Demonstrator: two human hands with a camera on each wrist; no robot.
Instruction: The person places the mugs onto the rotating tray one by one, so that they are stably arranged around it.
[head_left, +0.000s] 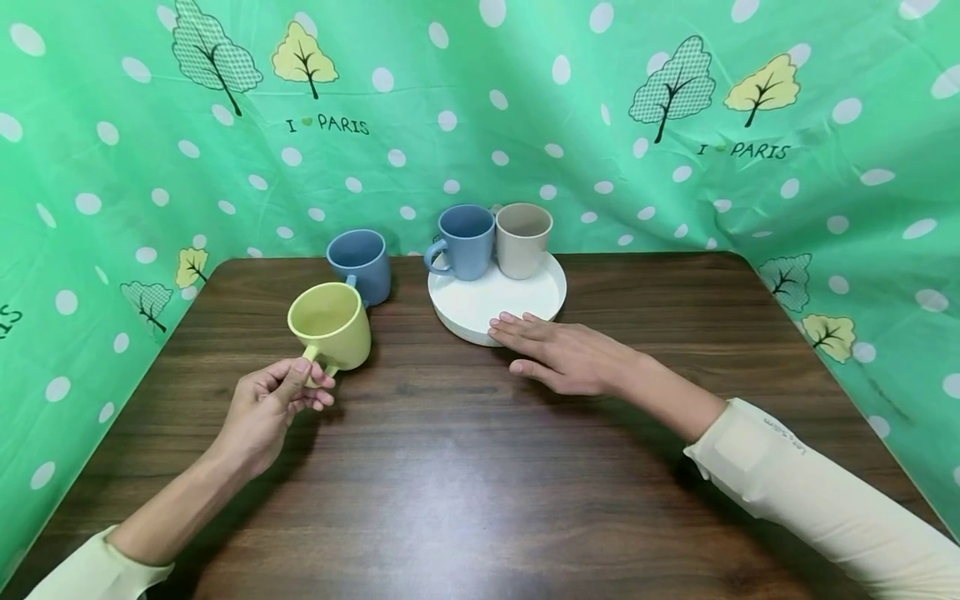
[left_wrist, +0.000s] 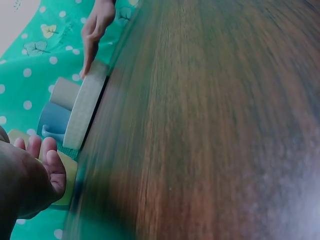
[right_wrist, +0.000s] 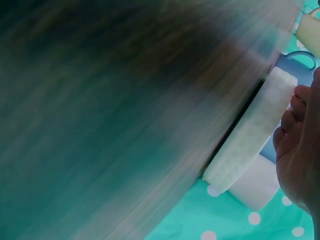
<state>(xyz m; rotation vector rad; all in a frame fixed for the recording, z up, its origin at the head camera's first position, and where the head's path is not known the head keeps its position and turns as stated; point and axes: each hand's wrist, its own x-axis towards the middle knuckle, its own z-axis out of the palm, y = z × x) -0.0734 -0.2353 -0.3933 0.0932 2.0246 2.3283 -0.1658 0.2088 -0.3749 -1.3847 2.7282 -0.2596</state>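
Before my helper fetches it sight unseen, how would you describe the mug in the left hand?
On the dark wooden table, find the white tray, then look left to the left hand. The mug it holds is the only yellow one, unlike the blue mugs and grey mug.

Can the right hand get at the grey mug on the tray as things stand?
Probably yes. The right hand holds nothing and is at the near edge of the white tray; only bare tray shows between it and the grey mug. The blue mug beside that might crowd one side.
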